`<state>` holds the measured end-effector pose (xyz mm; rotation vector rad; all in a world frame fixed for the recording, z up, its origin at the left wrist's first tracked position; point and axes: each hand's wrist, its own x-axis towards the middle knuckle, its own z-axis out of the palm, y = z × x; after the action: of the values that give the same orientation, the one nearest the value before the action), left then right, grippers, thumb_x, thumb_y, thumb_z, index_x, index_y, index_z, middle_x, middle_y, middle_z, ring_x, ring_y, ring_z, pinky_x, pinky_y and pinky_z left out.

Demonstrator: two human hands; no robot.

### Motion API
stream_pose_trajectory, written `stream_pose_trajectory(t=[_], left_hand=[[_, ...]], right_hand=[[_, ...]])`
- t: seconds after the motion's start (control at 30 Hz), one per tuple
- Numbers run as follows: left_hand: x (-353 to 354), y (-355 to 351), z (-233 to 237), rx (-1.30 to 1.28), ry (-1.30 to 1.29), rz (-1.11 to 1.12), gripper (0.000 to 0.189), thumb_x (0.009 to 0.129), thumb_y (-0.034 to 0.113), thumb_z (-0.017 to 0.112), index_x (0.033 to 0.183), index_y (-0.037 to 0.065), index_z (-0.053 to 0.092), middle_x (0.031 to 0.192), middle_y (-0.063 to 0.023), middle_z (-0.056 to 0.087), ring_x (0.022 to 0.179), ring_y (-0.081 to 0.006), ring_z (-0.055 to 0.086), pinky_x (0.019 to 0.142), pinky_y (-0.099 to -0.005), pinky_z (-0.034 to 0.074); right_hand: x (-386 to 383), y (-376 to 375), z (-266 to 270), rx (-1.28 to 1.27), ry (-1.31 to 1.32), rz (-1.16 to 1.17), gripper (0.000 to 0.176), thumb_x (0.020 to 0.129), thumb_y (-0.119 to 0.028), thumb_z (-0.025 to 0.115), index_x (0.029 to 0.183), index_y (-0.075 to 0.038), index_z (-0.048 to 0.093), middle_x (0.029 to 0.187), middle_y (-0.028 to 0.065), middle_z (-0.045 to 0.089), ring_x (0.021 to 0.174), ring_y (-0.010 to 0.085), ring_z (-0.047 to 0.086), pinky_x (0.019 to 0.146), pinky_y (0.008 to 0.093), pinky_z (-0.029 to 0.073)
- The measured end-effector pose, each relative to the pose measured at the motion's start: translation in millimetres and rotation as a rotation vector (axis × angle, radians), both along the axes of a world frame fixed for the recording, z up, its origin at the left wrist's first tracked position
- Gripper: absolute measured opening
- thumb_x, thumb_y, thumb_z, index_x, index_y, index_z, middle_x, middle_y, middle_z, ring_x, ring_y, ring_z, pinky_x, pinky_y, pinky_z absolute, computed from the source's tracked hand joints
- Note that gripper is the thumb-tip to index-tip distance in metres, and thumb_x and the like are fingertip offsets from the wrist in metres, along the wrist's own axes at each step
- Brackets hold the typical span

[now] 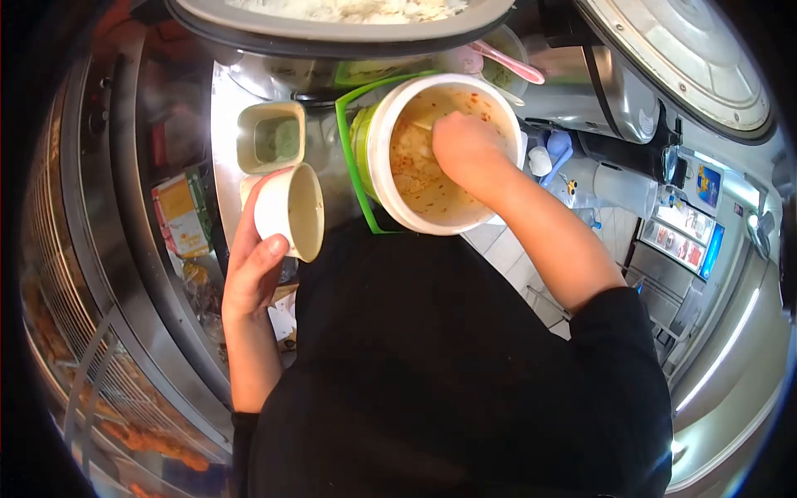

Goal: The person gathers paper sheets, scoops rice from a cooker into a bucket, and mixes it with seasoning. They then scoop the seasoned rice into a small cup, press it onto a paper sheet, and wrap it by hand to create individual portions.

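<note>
My left hand [253, 266] is closed around a white paper cup [276, 212], tilted with its mouth to the right; no contents show inside it. My right hand [466, 148] reaches into a white bucket [382, 158] of cloudy, pale broth [432, 195] with red flecks floating on it. The fingers there are curled into a fist, and a small pale piece shows beside them, but what they grip is not clear. Along the bucket's left side stands its green handle [351, 153].
A square tub [271, 137] stands left of the bucket on the metal counter. Above is a large cooker [349, 33] filled with white rice, its round lid [677, 58] raised at right. A pink spoon [508, 62] rests in a container behind the bucket. Wire racks [75, 257] are at left.
</note>
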<state>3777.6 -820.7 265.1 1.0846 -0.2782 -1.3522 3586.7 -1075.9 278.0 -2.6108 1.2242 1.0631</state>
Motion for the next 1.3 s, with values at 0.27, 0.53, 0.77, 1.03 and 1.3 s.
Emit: stream_pose_trajectory(t=[0.27,0.53,0.77,1.03,1.3], left_hand=[[3.9,-2.0,1.0,0.002,-0.036,-0.001,0.101,0.076,0.05,0.079,0.154,0.0,0.039,0.143,-0.0149,0.052,0.134,-0.027,0.051,0.112,-0.0388,0.038],[5.8,-10.2,2.4,-0.004,-0.033,-0.02,0.1,0.077,0.05,0.078,0.153,-0.001,0.039,0.144,-0.0157,0.052,0.134,-0.0276,0.05,0.113,-0.0394,0.037],[-23.9,-8.2,-31.1,-0.021,0.227,0.042,0.096,0.082,0.048,0.078,0.155,0.0,0.038,0.148,-0.0145,0.051,0.138,-0.0282,0.049,0.119,-0.0419,0.032],[-49.4,-18.2,-86.6,-0.262,0.6,0.035,0.075,0.094,0.059,0.061,0.151,0.012,0.045,0.15,-0.0132,0.053,0.137,-0.0368,0.052,0.116,-0.0645,0.035],[-54.4,-23.5,-60.8,-0.234,0.607,0.237,0.069,0.094,0.058,0.062,0.144,0.013,0.05,0.14,-0.0097,0.057,0.121,-0.0294,0.057,0.09,-0.0517,0.048]], right_hand=[[-21.1,-2.5,4.3,0.052,-0.016,0.104,0.02,0.086,-0.004,0.057,0.084,0.004,0.075,0.085,0.0255,0.073,0.082,0.0395,0.074,0.073,0.0485,0.06],[-31.7,9.4,-0.6,0.033,-0.141,0.037,0.018,0.087,-0.004,0.058,0.084,0.0,0.075,0.081,0.0237,0.073,0.08,0.0391,0.074,0.07,0.0493,0.06],[-44.8,10.6,-1.6,0.18,-0.076,0.033,0.018,0.085,-0.004,0.058,0.086,0.001,0.075,0.085,0.0242,0.073,0.08,0.0393,0.074,0.073,0.0484,0.06],[-16.7,26.8,-9.4,0.352,-0.251,0.123,0.015,0.082,-0.004,0.061,0.088,0.003,0.073,0.083,0.0282,0.071,0.082,0.0433,0.072,0.074,0.0494,0.058],[-7.6,17.9,0.4,0.418,-0.223,-0.051,0.021,0.082,-0.006,0.063,0.096,0.001,0.077,0.089,0.0251,0.074,0.086,0.0419,0.073,0.078,0.0478,0.059]])
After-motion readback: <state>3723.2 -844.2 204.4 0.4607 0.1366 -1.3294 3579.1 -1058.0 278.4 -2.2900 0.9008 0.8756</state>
